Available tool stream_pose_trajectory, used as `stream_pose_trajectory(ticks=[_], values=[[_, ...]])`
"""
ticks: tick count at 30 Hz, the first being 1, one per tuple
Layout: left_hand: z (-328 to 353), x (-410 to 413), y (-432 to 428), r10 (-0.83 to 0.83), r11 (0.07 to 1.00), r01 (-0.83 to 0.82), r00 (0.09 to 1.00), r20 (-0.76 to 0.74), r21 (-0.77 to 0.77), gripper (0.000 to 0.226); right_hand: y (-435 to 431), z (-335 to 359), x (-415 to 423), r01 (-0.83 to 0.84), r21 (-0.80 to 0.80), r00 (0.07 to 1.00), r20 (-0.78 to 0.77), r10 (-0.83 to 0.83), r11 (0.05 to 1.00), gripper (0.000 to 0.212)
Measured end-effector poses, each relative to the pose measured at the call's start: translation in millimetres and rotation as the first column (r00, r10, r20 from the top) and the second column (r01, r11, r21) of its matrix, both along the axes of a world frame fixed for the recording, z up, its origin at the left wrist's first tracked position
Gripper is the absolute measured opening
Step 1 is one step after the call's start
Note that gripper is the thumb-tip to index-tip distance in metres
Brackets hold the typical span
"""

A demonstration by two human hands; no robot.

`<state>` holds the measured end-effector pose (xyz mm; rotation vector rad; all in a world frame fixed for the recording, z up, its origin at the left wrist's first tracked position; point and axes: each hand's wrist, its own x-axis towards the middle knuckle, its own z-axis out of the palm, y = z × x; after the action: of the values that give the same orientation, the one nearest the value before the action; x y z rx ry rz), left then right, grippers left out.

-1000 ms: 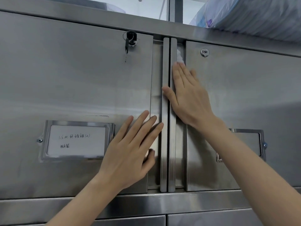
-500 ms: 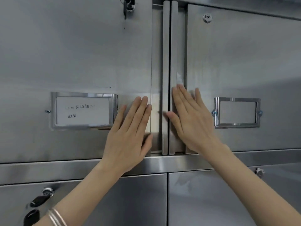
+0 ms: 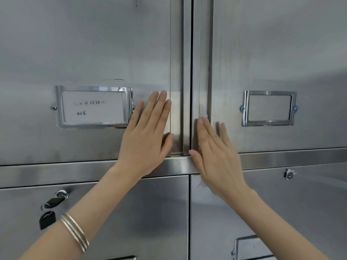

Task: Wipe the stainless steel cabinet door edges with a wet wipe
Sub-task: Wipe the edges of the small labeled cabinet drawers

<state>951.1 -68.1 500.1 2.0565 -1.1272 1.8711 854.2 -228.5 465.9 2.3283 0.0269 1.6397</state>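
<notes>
Now the downstroke is nearly out of room: the right hand (image 3: 216, 156) lies flat, fingers straight and close together, pressing the wet wipe (image 3: 203, 111) against the vertical edge strip (image 3: 204, 53) of the upper right door, with only a white corner of the wipe peeking out above the fingertips. The thumb is already down at the strip's bottom corner, right at the horizontal rail (image 3: 56, 172). The left hand (image 3: 148, 139) is spread flat too, holding nothing, palm on the upper left door (image 3: 84, 44) just beside its own edge and the label holder (image 3: 93, 106) (a steadying hand, by the look of it). So this reads as the tail end of a top-to-bottom pass; the next move probably calls for finishing at the corner, then shifting the wipe to another edge, perhaps the left door's strip or the rail. Compared with a second ago, the right hand has slid from near the top of the strip, by the lock, down to its foot, while the left hand has stayed planted on its door and the view has dropped to show the lower doors.
</notes>
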Motion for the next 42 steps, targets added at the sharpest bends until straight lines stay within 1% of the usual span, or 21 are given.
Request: stream_pose_trajectory(ticks=[3,6,8,10,13,15,17,18,21,22,25,28,30,34,38,39,41,42], values=[[0,-2,-1,-0.001,1.0,0.001,1.0,-0.018,0.0,0.065,0,-26,-6,-0.011,-0.033,1.0,-0.017,0.011,0.999,0.05],[-1,-5,-1,-0.01,1.0,0.01,0.999,-0.032,-0.006,0.067,-8,-21,-9,-0.043,-0.083,0.998,0.046,0.047,0.996,0.04],[-5,-7,-2,-0.008,1.0,0.008,0.999,-0.045,-0.015,0.067,-13,-14,-10,-0.091,-0.07,0.991,0.095,0.098,0.993,0.04],[-9,-9,-3,0.005,1.0,-0.005,0.998,-0.063,-0.014,0.068,-18,-2,-10,-0.119,-0.067,0.986,0.113,0.126,0.991,0.043],[-12,-13,-4,0.032,0.999,-0.033,0.996,-0.08,-0.008,0.069,-29,27,-9,-0.065,-0.169,0.993,0.084,0.08,0.983,0.053],[-13,-16,-6,0.056,0.998,-0.057,0.994,-0.09,-0.007,0.07,-36,40,-10,-0.044,-0.25,0.996,0.061,0.061,0.967,0.054],[-15,-21,-9,0.081,0.997,-0.082,0.99,-0.112,-0.009,0.071,-38,38,-10,-0.047,-0.308,0.995,0.069,0.072,0.95,0.045],[-16,-23,-10,0.091,0.996,-0.093,0.988,-0.124,-0.012,0.071,-37,33,-10,-0.065,-0.318,0.99,0.095,0.1,0.946,0.037],[-19,-27,-10,0.1,0.994,-0.103,0.985,-0.144,-0.018,0.07,-32,22,-7,-0.135,-0.293,0.959,0.201,0.199,0.946,0.007],[-19,-28,-9,0.093,0.995,-0.095,0.986,-0.14,-0.012,0.069,-31,22,-8,-0.15,-0.278,0.949,0.228,0.217,0.949,0.004],[-14,-25,0,0.048,0.999,-0.047,0.994,-0.093,0.012,0.066,-33,26,-12,-0.116,-0.265,0.939,0.285,0.192,0.957,0.009],[3,-15,17,0.025,0.999,-0.027,0.998,-0.052,-0.038,0.064,-33,23,-17,-0.087,-0.264,0.913,0.366,0.183,0.96,0.012],[17,-6,28,0.03,0.997,-0.032,0.999,-0.031,-0.069,0.063,-31,22,-18,-0.099,-0.229,0.9,0.395,0.186,0.968,0.016],[35,9,40,0.02,1.0,-0.02,1.0,-0.004,-0.021,0.062,-22,32,-17,-0.186,-0.135,0.894,0.387,0.225,0.973,0.009],[34,17,32,-0.043,0.999,0.043,0.997,0.066,0.006,0.058,-14,37,-17,-0.161,-0.117,0.922,0.336,0.192,0.98,0.012],[34,17,29,-0.061,0.998,0.06,0.994,0.085,0.016,0.058,-12,39,-16,-0.159,-0.1,0.93,0.318,0.183,0.982,0.01],[33,19,23,-0.067,0.997,0.064,0.991,0.115,0.032,0.058,-9,40,-17,-0.185,-0.033,0.942,0.278,0.187,0.982,0.003],[33,20,22,-0.06,0.998,0.056,0.991,0.121,0.033,0.058,-7,41,-18,-0.217,0.023,0.946,0.251,0.204,0.976,0.007]])
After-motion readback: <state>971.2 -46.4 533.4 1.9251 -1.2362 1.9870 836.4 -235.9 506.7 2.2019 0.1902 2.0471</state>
